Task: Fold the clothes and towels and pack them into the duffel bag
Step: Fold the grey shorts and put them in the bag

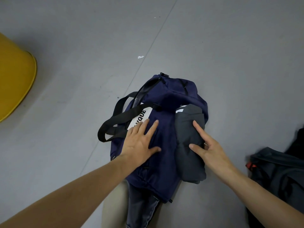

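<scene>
A navy duffel bag with black handles and a white label lies on the grey floor. My left hand presses flat on the bag's top, fingers straight. A folded dark grey garment lies along the bag's right side, partly on it. My right hand touches that garment with index finger and thumb extended, the other fingers loosely bent. Folded dark jeans and a beige cloth stick out from under the bag's near end.
A yellow tub stands at the left edge. More dark clothes with a red-orange tag are heaped at the right. A small scrap of paper lies on the floor beyond the bag.
</scene>
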Available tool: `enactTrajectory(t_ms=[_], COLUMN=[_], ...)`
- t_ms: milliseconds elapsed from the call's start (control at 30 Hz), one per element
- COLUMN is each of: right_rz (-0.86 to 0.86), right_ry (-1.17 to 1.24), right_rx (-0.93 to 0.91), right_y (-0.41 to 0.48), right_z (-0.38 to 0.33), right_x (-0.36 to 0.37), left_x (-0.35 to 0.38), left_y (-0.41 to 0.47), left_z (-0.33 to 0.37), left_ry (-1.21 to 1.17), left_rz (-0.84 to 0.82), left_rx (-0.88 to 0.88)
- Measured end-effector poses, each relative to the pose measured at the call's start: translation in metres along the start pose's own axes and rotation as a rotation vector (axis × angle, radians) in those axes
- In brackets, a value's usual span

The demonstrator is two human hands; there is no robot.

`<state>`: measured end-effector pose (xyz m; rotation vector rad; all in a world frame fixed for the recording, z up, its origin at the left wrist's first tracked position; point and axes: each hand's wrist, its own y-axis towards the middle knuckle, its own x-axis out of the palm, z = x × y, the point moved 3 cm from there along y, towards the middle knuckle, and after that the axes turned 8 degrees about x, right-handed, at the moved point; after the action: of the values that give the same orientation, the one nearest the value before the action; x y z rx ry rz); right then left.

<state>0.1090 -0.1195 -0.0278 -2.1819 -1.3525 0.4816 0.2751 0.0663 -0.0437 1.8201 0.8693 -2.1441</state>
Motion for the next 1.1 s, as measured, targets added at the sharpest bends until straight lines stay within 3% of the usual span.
enactTrajectory(t_ms=[67, 133, 367, 567, 800, 1100], right_rz=[-0.008, -0.021, -0.048, -0.030, -0.030, 0.077], right_ry=[-0.009, -0.019, -0.093, -0.100, -0.068, -0.060], right_rx=[0.005, 0.021, 0.034, 0.032, 0.001, -0.110], right_y=[-0.002, -0.003, -0.011, -0.014, -0.011, -0.017], right_z=[0.004, 0.009, 0.020, 0.019, 0.006, -0.027], right_x=[-0.001, -0.001, 0.006, 0.002, 0.009, -0.016], left_x=[0.016, 0.021, 0.016, 0.007, -0.035, -0.035], left_y=[0.006, 0.007, 0.005, -0.006, -0.027, -0.033], left_z=[-0.001, -0.004, -0.010, -0.017, -0.024, 0.040], left_ry=[-0.001, 0.033, 0.062, 0.010, -0.452, -0.711], left_rz=[-0.137, -0.145, -0.085, 0.129, 0.372, 0.300], left_rx=[-0.096, -0.126, -0.105, -0.077, -0.144, 0.020])
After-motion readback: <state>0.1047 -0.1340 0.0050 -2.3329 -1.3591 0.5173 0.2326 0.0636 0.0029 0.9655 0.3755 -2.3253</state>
